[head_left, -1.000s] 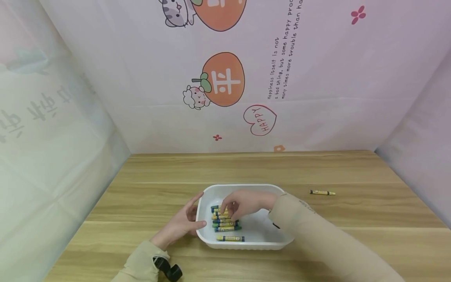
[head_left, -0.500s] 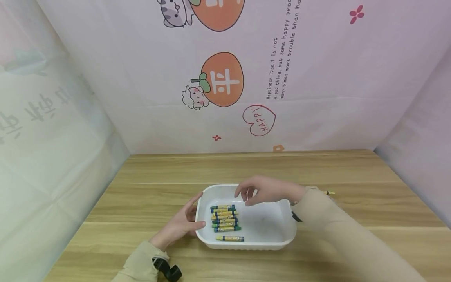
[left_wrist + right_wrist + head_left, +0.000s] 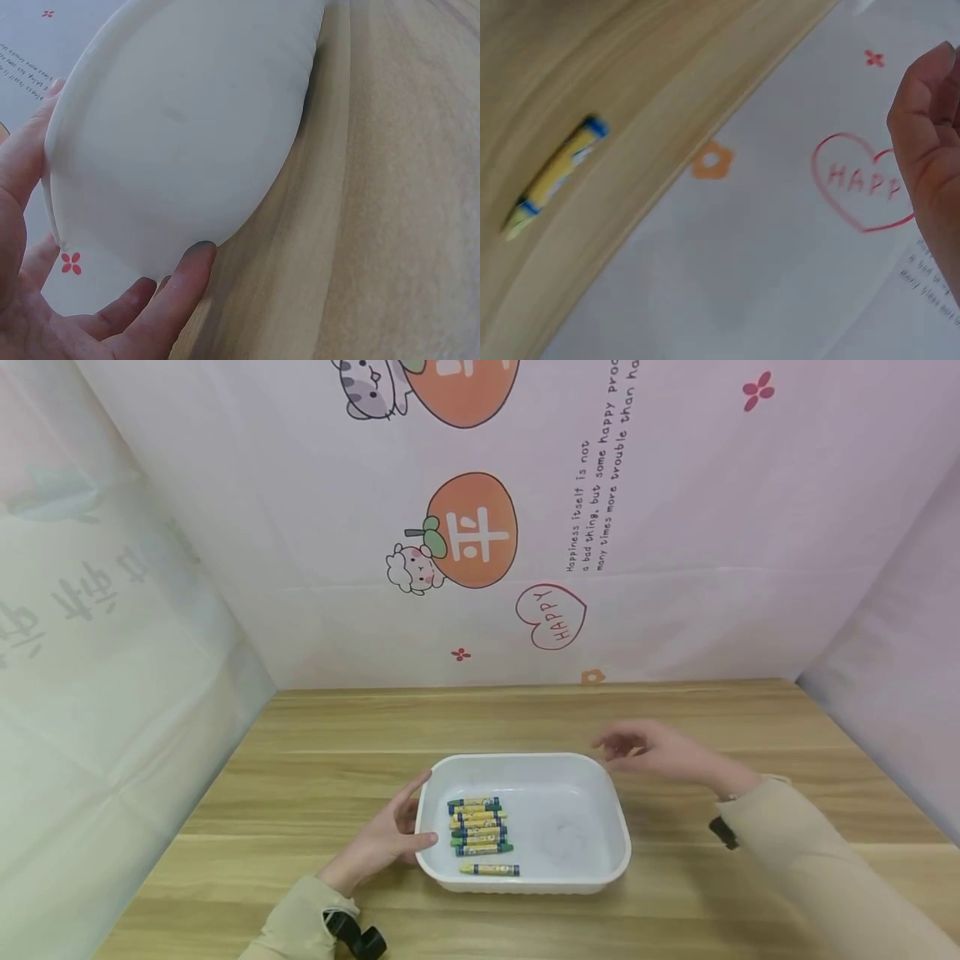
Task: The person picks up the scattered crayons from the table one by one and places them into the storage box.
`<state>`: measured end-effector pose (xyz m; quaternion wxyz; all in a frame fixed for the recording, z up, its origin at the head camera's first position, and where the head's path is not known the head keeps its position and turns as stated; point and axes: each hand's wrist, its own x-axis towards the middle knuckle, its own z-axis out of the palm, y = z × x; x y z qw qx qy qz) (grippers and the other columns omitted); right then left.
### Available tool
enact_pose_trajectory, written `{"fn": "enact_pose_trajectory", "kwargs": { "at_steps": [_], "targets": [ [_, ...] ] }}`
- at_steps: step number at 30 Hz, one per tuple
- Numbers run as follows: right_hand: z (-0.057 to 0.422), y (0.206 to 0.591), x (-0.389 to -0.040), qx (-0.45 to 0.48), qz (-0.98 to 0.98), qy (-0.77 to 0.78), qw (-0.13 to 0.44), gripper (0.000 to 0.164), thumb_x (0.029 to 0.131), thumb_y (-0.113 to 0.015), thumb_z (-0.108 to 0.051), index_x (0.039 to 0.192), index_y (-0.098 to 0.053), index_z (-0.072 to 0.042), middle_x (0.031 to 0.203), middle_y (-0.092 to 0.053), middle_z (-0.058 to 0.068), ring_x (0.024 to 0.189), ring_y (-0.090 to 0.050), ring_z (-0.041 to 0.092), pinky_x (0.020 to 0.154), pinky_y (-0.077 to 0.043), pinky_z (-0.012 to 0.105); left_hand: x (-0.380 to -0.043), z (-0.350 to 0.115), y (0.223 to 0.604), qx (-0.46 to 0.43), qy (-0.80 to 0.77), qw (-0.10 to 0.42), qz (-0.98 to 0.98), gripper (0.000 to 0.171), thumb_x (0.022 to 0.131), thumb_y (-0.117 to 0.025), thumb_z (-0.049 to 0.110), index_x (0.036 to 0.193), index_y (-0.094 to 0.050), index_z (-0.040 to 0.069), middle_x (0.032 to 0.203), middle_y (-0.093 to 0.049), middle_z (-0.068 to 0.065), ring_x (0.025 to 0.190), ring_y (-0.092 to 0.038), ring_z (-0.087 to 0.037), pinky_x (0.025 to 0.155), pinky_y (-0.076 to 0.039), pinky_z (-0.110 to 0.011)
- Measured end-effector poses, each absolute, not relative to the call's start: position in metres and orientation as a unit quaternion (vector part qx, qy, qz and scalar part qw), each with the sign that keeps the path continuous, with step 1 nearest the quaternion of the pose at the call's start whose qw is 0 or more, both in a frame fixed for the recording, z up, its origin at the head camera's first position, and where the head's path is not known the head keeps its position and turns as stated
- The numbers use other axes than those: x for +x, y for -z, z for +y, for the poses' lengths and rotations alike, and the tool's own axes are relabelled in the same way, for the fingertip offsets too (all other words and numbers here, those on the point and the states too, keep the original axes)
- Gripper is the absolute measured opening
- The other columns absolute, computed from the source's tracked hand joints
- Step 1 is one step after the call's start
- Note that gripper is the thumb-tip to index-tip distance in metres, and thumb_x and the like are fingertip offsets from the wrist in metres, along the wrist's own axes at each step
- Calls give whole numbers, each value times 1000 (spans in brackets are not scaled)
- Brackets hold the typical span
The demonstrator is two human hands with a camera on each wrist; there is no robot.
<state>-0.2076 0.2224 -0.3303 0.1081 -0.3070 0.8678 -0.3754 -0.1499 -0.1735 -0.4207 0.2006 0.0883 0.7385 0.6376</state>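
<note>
My left hand (image 3: 382, 839) holds the left end of a white plastic tray (image 3: 525, 887), thumb and forefinger at its rim. The left wrist view shows spread fingertips against the wall of the tray (image 3: 180, 135). Inside, several crayons (image 3: 480, 832) with yellow wrappers lie in a stacked row at the left, and one yellow crayon (image 3: 490, 870) lies apart near the front wall. My right hand (image 3: 663, 752), fingers loosely bent and holding nothing, hovers past the tray's back right corner. A single crayon (image 3: 559, 176) lies on the table in the right wrist view; my right hand hides it from the head view.
The wooden table (image 3: 337, 718) runs back to a printed cloth wall (image 3: 675, 627), with cloth (image 3: 150, 635) at the left side too. A black wrist strap (image 3: 352, 935) sits on the left sleeve.
My right hand has left the crayon row, rising and moving right across the tray to beyond its back right corner. The left hand and the tray have stayed in place.
</note>
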Motion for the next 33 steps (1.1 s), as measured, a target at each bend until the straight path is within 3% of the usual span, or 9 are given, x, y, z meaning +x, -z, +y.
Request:
{"fn": "enact_pose_trajectory", "kwargs": {
  "at_steps": [4, 7, 10, 14, 18, 26, 33],
  "targets": [
    [249, 339, -209, -279, 875, 385, 90, 33, 88, -64, -8, 118, -59, 5, 97, -63, 7, 86, -56, 0, 71, -55, 24, -150, -174, 421, 93, -641, 204, 735, 91, 84, -69, 6, 153, -12, 20, 143, -29, -34, 105, -59, -28, 72, -60, -42],
    [264, 344, -209, -259, 888, 373, 76, 34, 89, -63, -9, 120, -58, 5, 98, -63, 8, 87, -56, 2, 67, -55, 24, -149, -174, 421, 96, -642, 205, 732, 91, 84, -69, 7, 153, -12, 20, 143, -29, -34, 104, -59, -27, 73, -59, -42],
    [275, 350, -212, -241, 905, 346, 57, 35, 90, -63, -11, 121, -57, 4, 102, -63, 13, 94, -59, 16, 71, -55, 28, -149, -174, 420, 94, -643, 205, 732, 91, 84, -69, 6, 153, -12, 20, 143, -29, -34, 104, -59, -27, 73, -59, -42],
    [288, 365, -218, -220, 927, 304, 27, 37, 89, -64, -12, 121, -56, 6, 110, -61, 24, 101, -58, 38, 80, -55, 46, -149, -173, 421, 87, -640, 199, 737, 90, 83, -69, 5, 153, -13, 20, 143, -30, -34, 106, -58, -28, 73, -59, -42],
    [300, 386, -226, -221, 941, 254, 8, 41, 86, -67, -11, 121, -55, 8, 116, -58, 30, 102, -56, 45, 84, -51, 57, -149, -173, 421, 84, -633, 193, 745, 90, 83, -69, 5, 153, -14, 20, 143, -30, -33, 109, -56, -30, 73, -59, -41],
    [312, 415, -238, -220, 953, 208, 21, 50, 81, -71, -19, 122, -55, 6, 113, -57, 30, 100, -56, 43, 83, -50, 58, -150, -173, 422, 91, -636, 196, 741, 90, 84, -69, 6, 153, -13, 20, 144, -29, -33, 109, -57, -30, 74, -59, -41],
    [312, 421, -242, -234, 954, 189, 18, 37, 80, -70, -10, 114, -61, 4, 99, -61, 19, 87, -59, 32, 75, -54, 50, -151, -174, 422, 90, -637, 200, 740, 90, 84, -68, 6, 153, -12, 20, 145, -28, -32, 106, -58, -27, 73, -59, -40]
  ]
}}
